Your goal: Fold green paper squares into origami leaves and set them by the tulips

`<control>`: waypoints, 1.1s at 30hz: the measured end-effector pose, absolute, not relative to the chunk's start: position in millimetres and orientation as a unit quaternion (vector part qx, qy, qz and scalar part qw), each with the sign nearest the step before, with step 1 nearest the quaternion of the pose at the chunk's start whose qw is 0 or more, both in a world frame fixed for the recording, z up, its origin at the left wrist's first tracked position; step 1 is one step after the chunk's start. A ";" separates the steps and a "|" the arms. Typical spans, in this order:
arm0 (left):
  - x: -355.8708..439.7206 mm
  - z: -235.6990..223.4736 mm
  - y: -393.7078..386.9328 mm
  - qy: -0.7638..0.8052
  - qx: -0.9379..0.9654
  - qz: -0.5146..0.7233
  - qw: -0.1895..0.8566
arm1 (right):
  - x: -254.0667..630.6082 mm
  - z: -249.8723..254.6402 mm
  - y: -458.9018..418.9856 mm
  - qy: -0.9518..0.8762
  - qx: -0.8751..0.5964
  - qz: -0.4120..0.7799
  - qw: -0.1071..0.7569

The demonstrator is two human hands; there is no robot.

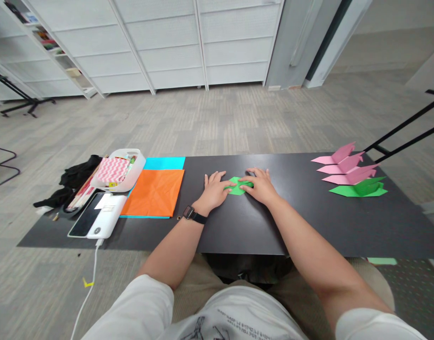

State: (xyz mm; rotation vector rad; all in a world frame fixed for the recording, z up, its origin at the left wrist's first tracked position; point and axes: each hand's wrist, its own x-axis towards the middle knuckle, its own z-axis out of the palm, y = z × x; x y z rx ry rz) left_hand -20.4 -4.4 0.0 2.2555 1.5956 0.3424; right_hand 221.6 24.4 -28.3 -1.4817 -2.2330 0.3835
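Observation:
A folded piece of green paper [235, 190] lies on the dark table in front of me, between both hands. My left hand [214, 191] rests at its left side, thumb and index finger together on the paper's edge and the other fingers spread on the tabletop. On the opposite side, my right hand [262, 186] has its thumb and index finger closed on a raised green fold. What lies under the fingertips is hidden. A green folded paper bird [361, 189] stands at the right, in a row with pink folded paper birds [349, 175].
Orange paper sheets [153, 193] lie left of my hands, over blue sheets [165, 163]. Beyond them are a white basket [135, 172], a phone [87, 218], a white power bank [106, 217] with a cable [95, 264], and black cloth [80, 172]. The dark table [238, 231] has a near edge by my lap.

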 end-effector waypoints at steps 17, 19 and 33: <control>-21.4 7.1 0.2 0.528 0.805 0.219 0.156 | 223.1 -27.4 23.7 -0.814 -0.516 0.135 0.231; -17.7 4.8 -0.4 0.544 0.799 0.208 0.149 | 221.3 -26.3 22.1 -0.816 -0.511 0.136 0.234; -15.6 0.4 -0.2 0.537 0.805 0.203 0.150 | 221.4 -24.5 21.7 -0.788 -0.546 0.127 0.256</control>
